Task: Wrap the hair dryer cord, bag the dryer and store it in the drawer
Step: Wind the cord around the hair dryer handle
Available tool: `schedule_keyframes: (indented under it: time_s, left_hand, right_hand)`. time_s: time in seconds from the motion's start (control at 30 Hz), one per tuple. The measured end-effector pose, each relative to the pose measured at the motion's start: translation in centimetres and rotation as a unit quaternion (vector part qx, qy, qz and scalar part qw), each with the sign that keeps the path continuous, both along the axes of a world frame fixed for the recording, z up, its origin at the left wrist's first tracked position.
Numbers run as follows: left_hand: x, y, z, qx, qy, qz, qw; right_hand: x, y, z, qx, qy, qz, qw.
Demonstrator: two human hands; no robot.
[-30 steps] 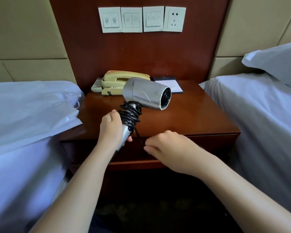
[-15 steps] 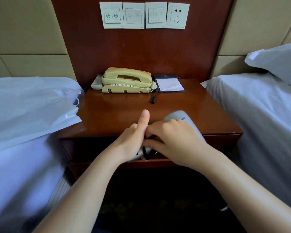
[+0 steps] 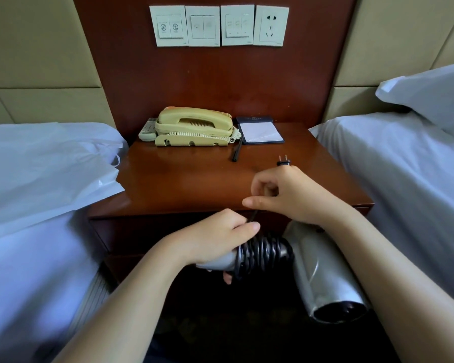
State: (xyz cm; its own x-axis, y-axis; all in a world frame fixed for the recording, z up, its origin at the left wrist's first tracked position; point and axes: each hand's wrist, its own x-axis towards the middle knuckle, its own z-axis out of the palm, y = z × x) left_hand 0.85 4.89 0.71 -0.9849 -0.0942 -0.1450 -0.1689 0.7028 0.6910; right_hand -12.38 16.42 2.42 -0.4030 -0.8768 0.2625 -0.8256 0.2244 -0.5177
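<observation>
Bedside table (image 3: 181, 179), left grip (image 3: 215, 239) clasping dryer (image 3: 323, 279) handle, right grip (image 3: 291, 195) pinching cord (image 3: 262, 251) above

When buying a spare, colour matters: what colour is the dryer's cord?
The cord is black; the head view shows it best.

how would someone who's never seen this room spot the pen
Find the wooden nightstand in the middle of the view. At its back stand a yellow telephone and a notepad; the pen lies in front of the gap between them. It is the only thin black stick flat on the wood.
</observation>
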Motion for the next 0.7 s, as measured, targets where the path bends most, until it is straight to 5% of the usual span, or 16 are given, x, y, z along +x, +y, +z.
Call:
schedule_keyframes:
  time_s: [0.13, 0.5, 0.7]
  left_hand:
    - [0.1, -0.5, 0.3, 0.026, 0.019, 0.007, 0.999]
    - [0.6, -2.4, 0.2, 0.146, 0.058, 0.060, 0.986]
    - [0.1, -2.9, 0.5, 0.381, 0.163, 0.092, 0.905]
  right_hand:
    - [-1.5, 0.2, -0.4, -0.042, -0.015, 0.012, 0.999]
    - [-4.2, 2.5, -1.1, -0.074, -0.286, -0.027, 0.955]
    - [-2.9, 2.5, -1.6, -0.127, -0.344, -0.043, 0.929]
